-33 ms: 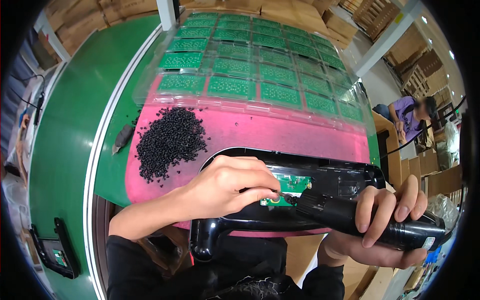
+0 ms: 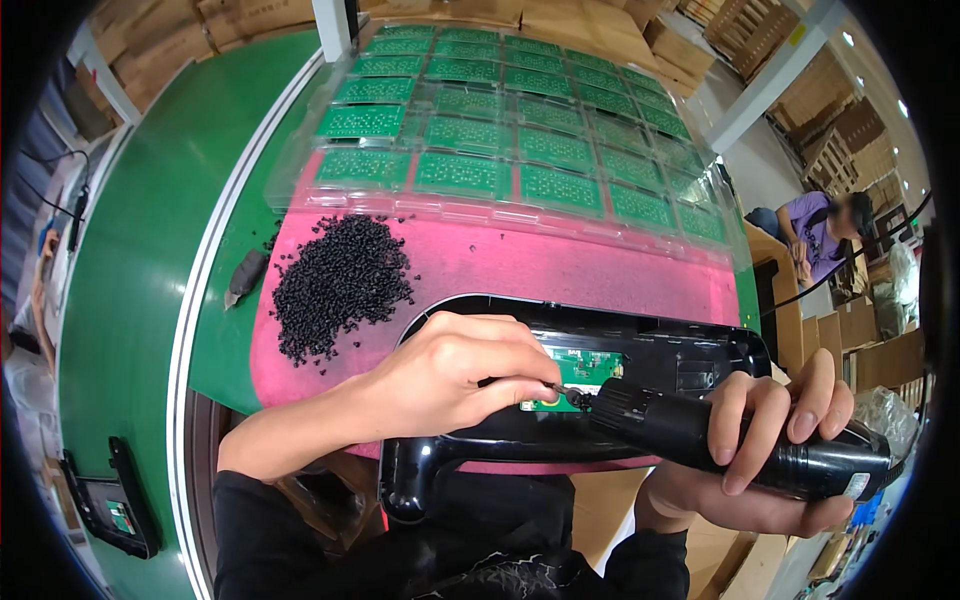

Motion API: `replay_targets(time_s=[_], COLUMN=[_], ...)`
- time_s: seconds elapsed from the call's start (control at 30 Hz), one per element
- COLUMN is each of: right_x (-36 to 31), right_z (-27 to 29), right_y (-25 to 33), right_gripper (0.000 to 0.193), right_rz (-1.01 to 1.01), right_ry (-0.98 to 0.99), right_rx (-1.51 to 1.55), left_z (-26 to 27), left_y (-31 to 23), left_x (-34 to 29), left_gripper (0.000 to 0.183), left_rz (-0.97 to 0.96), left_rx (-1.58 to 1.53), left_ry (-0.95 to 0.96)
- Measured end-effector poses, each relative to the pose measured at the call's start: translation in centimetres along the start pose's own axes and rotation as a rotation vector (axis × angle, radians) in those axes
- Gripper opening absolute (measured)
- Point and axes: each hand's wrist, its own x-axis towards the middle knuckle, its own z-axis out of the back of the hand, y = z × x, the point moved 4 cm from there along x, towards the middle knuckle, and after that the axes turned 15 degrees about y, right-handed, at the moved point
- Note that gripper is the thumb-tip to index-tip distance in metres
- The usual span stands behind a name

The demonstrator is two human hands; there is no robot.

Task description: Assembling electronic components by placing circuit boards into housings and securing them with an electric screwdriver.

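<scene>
My right hand [image 2: 775,430] is wrapped round a black electric screwdriver [image 2: 660,420], which lies nearly level with its tip pointing left. At that tip my left hand [image 2: 465,365] pinches a small black screw [image 2: 577,399]; the fingers partly hide it. Below both hands lies a glossy black plastic housing [image 2: 480,440], open side up. A green circuit board [image 2: 590,368] sits inside it, partly covered by my left fingers and the screwdriver. To the left is a heap of small black screws [image 2: 340,285] on the pink mat [image 2: 560,255].
Clear plastic trays [image 2: 500,212] with rows of green circuit boards [image 2: 460,172] stand at the back of the mat. A dark scrap [image 2: 246,275] lies left of the screws. Another black housing [image 2: 110,500] rests on the green surface [image 2: 150,270]. A person [image 2: 820,235] sits far right.
</scene>
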Motion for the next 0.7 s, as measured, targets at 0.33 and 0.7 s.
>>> replay_targets(time_s=[0.33, 0.7], right_x=[-0.3, -1.2], right_z=[0.3, -0.1], right_y=[0.5, -1.2], right_gripper=[0.046, 0.054], right_rz=[0.02, -0.033], right_ry=[-0.043, -0.043], right_rx=[-0.036, -0.06], left_z=[-0.7, -0.8], left_y=[0.2, -0.2], left_x=[0.0, 0.0], left_gripper=[0.01, 0.017], left_rz=[0.006, 0.006], left_rx=[0.203, 0.309], left_ry=[0.055, 0.123])
